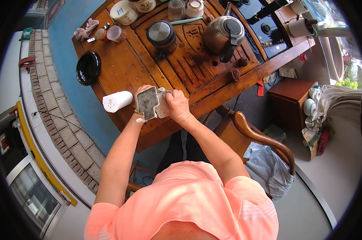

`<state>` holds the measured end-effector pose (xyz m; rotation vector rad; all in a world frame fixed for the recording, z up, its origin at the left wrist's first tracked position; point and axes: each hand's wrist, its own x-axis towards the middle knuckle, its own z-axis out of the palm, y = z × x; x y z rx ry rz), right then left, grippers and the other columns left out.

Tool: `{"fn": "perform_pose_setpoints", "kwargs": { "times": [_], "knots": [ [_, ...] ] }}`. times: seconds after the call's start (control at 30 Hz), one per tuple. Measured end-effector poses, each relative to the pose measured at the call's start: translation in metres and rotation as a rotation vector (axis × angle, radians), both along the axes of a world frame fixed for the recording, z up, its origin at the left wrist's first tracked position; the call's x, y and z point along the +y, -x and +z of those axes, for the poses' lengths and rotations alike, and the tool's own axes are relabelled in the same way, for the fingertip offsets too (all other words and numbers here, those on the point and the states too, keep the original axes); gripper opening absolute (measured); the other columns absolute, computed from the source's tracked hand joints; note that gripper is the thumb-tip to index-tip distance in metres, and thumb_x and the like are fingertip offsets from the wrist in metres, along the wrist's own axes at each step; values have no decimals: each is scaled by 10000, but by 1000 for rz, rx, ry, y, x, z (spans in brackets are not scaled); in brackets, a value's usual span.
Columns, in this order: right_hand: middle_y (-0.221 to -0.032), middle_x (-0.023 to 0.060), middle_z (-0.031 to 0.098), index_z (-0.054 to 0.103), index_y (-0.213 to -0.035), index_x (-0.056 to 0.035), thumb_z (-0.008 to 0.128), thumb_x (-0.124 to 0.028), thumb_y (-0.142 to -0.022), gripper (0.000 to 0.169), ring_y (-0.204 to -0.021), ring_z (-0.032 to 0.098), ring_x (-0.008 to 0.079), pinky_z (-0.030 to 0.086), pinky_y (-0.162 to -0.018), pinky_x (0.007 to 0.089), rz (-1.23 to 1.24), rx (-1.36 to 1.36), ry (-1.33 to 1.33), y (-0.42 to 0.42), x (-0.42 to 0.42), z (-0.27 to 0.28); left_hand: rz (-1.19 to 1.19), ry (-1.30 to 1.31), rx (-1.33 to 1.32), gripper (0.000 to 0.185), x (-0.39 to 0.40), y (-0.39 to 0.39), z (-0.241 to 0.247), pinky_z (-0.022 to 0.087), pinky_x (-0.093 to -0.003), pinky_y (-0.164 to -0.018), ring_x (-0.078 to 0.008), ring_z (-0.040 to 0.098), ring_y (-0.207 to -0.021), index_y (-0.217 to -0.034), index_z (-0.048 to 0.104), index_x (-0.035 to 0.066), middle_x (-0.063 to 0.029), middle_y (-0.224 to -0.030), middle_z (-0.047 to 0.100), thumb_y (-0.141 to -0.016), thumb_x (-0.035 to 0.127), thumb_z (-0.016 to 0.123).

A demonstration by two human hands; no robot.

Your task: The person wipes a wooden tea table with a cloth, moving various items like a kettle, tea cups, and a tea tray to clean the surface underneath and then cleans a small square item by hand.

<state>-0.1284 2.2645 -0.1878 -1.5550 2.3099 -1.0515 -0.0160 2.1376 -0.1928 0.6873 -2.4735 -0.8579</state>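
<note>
My left hand (138, 111) grips a dust filter (147, 102), a dark grey mesh in an off-white plastic frame, held up over the table's near edge. A pale plastic flap (162, 105) shows beside the mesh, on its right. The fingers of my right hand (178, 105) are curled over this flap, with a small grey wad (168, 92) at their tips; what it is made of is unclear. Just left of the filter lies a white roll (117, 101), apparently tissue paper, on its side with grey smudges on its end.
The wooden tea table (118, 66) carries a black glossy dish (88, 68), a dark-lidded jar (161, 37), a steel kettle (223, 34) and small tubs. Walnut-like lumps (235, 75) lie near its right edge. A wooden armchair (259, 132) with a checked cloth stands on my right.
</note>
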Motion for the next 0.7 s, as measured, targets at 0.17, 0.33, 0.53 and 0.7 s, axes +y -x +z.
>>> {"fn": "perform_pose_setpoints", "kwargs": {
  "times": [0.17,0.33,0.53,0.7],
  "knots": [
    [-826,144,525,545,-798,-52,620,-43,-653,164,-800,530,339,484,-637,426,-149,-44,35,17,-42,-6,6,-88,45,188,0,5,-13,481,-317,-769,-224,582,-825,-875,644,63,-61,-875,620,-688,47,638],
    [-831,126,512,576,-846,-59,595,-27,-651,199,-763,528,315,486,-589,413,-3,45,32,-5,5,-3,71,-130,61,192,6,0,-16,477,-294,-793,-193,579,-870,-867,648,69,-39,-881,617,-678,42,658],
    [-845,142,512,580,-933,-54,619,-38,-678,258,-813,523,342,477,-638,416,-65,21,-9,12,-30,-8,340,-892,285,178,19,13,21,486,-291,-797,-182,586,-851,-855,637,60,-39,-875,612,-682,15,648],
    [-832,139,517,580,-923,-44,605,-35,-684,241,-786,529,340,480,-634,405,66,-8,30,13,-12,-3,226,-244,97,141,15,4,2,492,-317,-769,-212,595,-824,-844,645,58,-61,-875,619,-703,48,648]
  ]
}}
